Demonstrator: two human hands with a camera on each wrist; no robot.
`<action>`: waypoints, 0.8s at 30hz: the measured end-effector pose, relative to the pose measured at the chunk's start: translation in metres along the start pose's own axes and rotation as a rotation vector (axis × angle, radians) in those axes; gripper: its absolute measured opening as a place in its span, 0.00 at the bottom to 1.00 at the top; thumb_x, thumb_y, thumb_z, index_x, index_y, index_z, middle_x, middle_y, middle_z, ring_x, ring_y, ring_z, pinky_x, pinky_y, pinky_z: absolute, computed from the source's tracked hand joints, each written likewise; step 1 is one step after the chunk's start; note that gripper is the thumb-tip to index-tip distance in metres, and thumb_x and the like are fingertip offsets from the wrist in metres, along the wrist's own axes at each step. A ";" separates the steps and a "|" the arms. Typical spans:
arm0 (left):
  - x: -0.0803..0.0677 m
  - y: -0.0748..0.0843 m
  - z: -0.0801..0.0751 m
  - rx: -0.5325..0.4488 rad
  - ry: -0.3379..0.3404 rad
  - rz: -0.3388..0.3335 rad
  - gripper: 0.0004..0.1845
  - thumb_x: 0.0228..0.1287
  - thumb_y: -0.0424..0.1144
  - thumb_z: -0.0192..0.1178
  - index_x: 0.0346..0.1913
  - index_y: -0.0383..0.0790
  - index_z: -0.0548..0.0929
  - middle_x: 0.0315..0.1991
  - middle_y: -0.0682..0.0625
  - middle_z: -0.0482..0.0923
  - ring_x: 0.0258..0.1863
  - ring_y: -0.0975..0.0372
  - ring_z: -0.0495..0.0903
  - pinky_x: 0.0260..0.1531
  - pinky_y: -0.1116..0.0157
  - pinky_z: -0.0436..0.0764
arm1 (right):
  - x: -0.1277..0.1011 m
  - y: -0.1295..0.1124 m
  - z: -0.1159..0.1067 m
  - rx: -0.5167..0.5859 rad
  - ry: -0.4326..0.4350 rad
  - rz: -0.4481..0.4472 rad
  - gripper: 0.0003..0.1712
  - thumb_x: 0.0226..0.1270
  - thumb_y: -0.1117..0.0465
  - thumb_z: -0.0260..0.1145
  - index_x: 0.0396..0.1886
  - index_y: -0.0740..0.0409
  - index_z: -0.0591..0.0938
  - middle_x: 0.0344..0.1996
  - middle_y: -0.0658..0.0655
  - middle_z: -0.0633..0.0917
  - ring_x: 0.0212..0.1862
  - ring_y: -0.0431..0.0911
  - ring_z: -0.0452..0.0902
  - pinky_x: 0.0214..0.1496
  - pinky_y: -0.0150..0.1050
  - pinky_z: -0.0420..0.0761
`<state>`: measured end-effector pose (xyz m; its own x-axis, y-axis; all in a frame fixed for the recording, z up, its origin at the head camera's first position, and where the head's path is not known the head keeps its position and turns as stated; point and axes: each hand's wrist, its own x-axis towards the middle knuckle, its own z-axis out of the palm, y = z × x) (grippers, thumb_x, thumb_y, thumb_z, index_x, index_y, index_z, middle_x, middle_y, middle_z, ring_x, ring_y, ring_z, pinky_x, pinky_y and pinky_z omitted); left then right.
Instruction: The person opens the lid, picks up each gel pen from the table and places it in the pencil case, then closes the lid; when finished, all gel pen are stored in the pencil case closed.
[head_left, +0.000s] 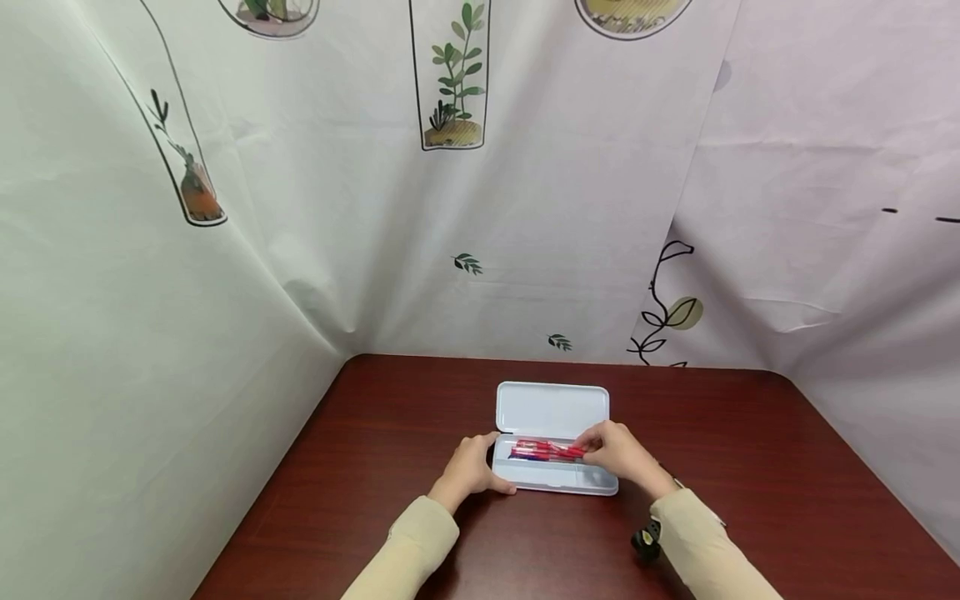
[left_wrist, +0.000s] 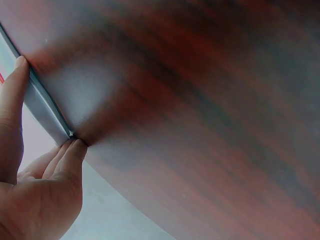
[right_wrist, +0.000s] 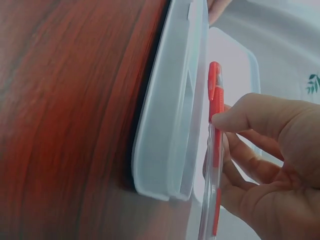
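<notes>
A white pencil case point(head_left: 534, 475) lies on the table with its lid point(head_left: 552, 407) tilted back. Its left end is gripped by my left hand point(head_left: 468, 467), thumb at the front corner and fingers behind; the left wrist view shows the thumb point(left_wrist: 14, 100) along the case edge point(left_wrist: 47, 112). Between thumb and fingers, my right hand point(right_wrist: 265, 145) pinches a red pen point(right_wrist: 216, 105) with a clear barrel. Seen from the head, the right hand point(head_left: 615, 450) is over the case's right part. Several red pens and a blue-tipped one point(head_left: 525, 455) lie in the back compartment.
The dark red-brown table point(head_left: 390, 408) reaches back to a white patterned cloth point(head_left: 337, 208), which also hangs along both sides. Beside the right sleeve point(head_left: 697, 533) is a small black object point(head_left: 647, 542) with a yellowish spot, its kind unclear.
</notes>
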<state>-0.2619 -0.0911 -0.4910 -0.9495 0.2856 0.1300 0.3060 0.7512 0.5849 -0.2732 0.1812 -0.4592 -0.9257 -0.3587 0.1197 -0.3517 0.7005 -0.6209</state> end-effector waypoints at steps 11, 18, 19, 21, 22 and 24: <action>0.000 -0.001 0.001 -0.012 -0.004 -0.007 0.46 0.28 0.46 0.85 0.58 0.33 0.79 0.47 0.41 0.83 0.43 0.53 0.79 0.49 0.55 0.80 | 0.013 -0.013 0.012 0.018 -0.071 -0.064 0.10 0.53 0.75 0.68 0.34 0.62 0.88 0.27 0.52 0.83 0.28 0.41 0.71 0.30 0.31 0.74; -0.001 0.002 0.000 -0.017 -0.010 -0.014 0.47 0.29 0.47 0.85 0.58 0.32 0.79 0.49 0.40 0.82 0.45 0.51 0.79 0.50 0.54 0.79 | 0.019 -0.020 0.021 0.017 -0.089 -0.123 0.11 0.52 0.77 0.67 0.33 0.63 0.88 0.29 0.53 0.85 0.29 0.39 0.71 0.31 0.31 0.75; -0.001 0.002 0.000 -0.019 -0.010 -0.015 0.47 0.29 0.46 0.85 0.58 0.32 0.79 0.49 0.40 0.82 0.46 0.51 0.79 0.50 0.54 0.79 | 0.020 -0.020 0.022 0.017 -0.090 -0.135 0.11 0.51 0.77 0.66 0.33 0.63 0.88 0.29 0.54 0.85 0.29 0.39 0.71 0.31 0.31 0.75; 0.000 0.002 0.000 -0.020 -0.009 -0.014 0.46 0.29 0.46 0.85 0.58 0.33 0.79 0.48 0.40 0.82 0.45 0.51 0.79 0.49 0.54 0.79 | 0.022 -0.021 0.024 0.016 -0.091 -0.155 0.12 0.49 0.78 0.66 0.33 0.63 0.88 0.29 0.54 0.85 0.30 0.38 0.72 0.32 0.31 0.75; 0.000 0.001 0.000 -0.019 -0.009 -0.015 0.46 0.29 0.46 0.85 0.58 0.33 0.79 0.48 0.41 0.83 0.44 0.52 0.79 0.49 0.55 0.79 | 0.023 -0.021 0.025 0.013 -0.091 -0.163 0.12 0.49 0.78 0.66 0.33 0.64 0.88 0.29 0.54 0.85 0.30 0.38 0.72 0.32 0.31 0.75; 0.000 0.001 0.000 -0.014 -0.006 -0.010 0.46 0.29 0.47 0.85 0.57 0.34 0.79 0.47 0.42 0.83 0.44 0.52 0.79 0.49 0.55 0.80 | 0.025 -0.021 0.028 0.009 -0.092 -0.160 0.12 0.49 0.78 0.67 0.33 0.64 0.88 0.29 0.54 0.85 0.30 0.38 0.72 0.32 0.31 0.74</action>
<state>-0.2617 -0.0903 -0.4900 -0.9520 0.2819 0.1195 0.2957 0.7456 0.5972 -0.2849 0.1404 -0.4646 -0.8413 -0.5205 0.1460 -0.4917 0.6243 -0.6070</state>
